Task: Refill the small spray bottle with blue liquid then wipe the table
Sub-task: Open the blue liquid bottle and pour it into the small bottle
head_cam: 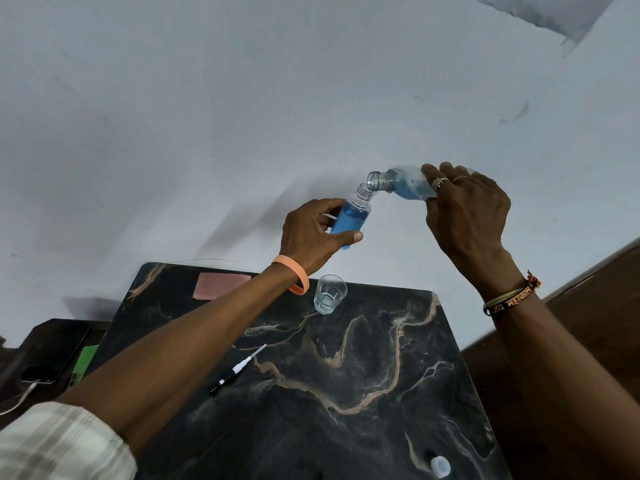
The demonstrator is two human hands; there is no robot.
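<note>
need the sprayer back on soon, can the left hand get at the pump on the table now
Probably not yet: the left hand grips the small spray bottle, though nothing covers the pump.

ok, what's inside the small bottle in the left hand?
The small bottle holds blue liquid up to its shoulder; the neck is clear and uncapped. The left hand covers part of its lower half.

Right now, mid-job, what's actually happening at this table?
A refill is under way. The left hand holds the small bottle, uncapped and mostly full of blue liquid, above the table. The right hand tips a bigger bottle so its mouth meets the small one's. The spray pump lies on the table, along with a glass, a white cap and a pink cloth, untouched.
</note>
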